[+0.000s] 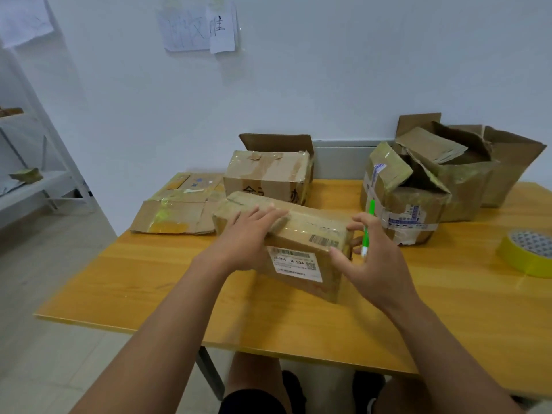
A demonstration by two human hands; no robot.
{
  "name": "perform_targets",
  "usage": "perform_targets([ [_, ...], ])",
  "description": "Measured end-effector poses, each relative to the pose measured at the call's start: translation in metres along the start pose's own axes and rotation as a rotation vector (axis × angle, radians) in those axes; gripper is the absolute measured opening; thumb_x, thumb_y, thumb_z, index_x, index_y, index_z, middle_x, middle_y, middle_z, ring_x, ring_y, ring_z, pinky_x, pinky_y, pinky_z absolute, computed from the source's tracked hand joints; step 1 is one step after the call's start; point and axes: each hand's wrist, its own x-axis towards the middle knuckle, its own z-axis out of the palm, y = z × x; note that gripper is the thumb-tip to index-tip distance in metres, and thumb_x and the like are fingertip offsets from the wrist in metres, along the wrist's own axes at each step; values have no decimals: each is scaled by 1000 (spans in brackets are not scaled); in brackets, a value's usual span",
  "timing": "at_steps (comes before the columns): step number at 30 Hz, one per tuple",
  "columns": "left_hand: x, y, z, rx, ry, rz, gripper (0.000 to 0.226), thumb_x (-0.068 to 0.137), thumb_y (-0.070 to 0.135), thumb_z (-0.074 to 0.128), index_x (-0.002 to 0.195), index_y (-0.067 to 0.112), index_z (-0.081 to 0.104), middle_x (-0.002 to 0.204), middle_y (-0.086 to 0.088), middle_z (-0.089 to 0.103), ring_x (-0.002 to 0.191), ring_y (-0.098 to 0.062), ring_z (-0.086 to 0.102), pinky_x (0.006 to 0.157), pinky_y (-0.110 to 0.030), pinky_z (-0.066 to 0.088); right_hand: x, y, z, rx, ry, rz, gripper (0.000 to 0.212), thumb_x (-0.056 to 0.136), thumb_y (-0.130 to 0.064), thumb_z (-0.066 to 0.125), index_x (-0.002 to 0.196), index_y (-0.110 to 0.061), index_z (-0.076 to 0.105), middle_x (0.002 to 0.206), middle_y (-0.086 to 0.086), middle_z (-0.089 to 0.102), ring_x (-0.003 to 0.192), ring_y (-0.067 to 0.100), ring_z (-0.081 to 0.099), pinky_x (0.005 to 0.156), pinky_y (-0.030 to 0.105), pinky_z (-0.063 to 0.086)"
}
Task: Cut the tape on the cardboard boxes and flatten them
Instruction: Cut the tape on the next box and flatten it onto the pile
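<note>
White wall backs a yellow-orange wooden table [143,282], with a metal shelf unit [38,186] at nine o'clock and papers [198,29] pinned at twelve.

From the head view, a sealed, taped cardboard box [301,249] with a white shipping label [295,264] sits at the table's centre, tilted toward the person. The left hand [248,237] lies on its top, fingers straight and spread, pressing down. The right hand [370,258] holds the box's right end with thumb and fingertips while a green-and-white cutter [368,228] is tucked between its fingers, standing roughly upright; whether the blade is out cannot be told.

At ten o'clock lies a flattened box [176,213]; behind, at twelve, a taped box [265,174] with one flap up. At two o'clock stand torn open boxes [433,186], and a yellow tape roll [528,252] at three.

The likely risk: with the cutter loosely wedged while that hand also steadies the box, it could slip or nick the fingers. The tilted box could also skid under the left palm when cutting starts.
</note>
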Motion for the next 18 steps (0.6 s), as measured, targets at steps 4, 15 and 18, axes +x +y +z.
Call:
perform_targets([
  [4, 8, 10, 3, -2, 69, 46, 68, 94, 27, 60, 149, 48, 26, 161, 7, 13, 148, -22, 4, 122, -48, 10, -29, -14, 1, -56, 3, -193, 54, 81, -49, 60, 125, -24, 39, 109, 0, 60, 88, 13, 58, 66, 20, 48],
  [15, 10, 37, 20, -412, 198, 221, 46, 92, 29, 37, 126, 24, 67, 140, 10, 55, 133, -2, 37, 113, -28, 29, -15, 2, 4, 55, -166, -113, 49, 84, -57, 54, 126, -42, 34, 127, -15, 55, 119, 0, 47, 93, 7, 33],
  [18, 16, 38, 32, -419, 322, 222, 41, 88, 28, 38, 109, 17, 72, 119, 8, 65, 114, -7, 53, 98, -35, 44, -11, 2, 2, 55, -159, -99, 41, 88, -58, 49, 123, -44, 35, 123, -15, 60, 115, 2, 52, 89, 10, 39],
])
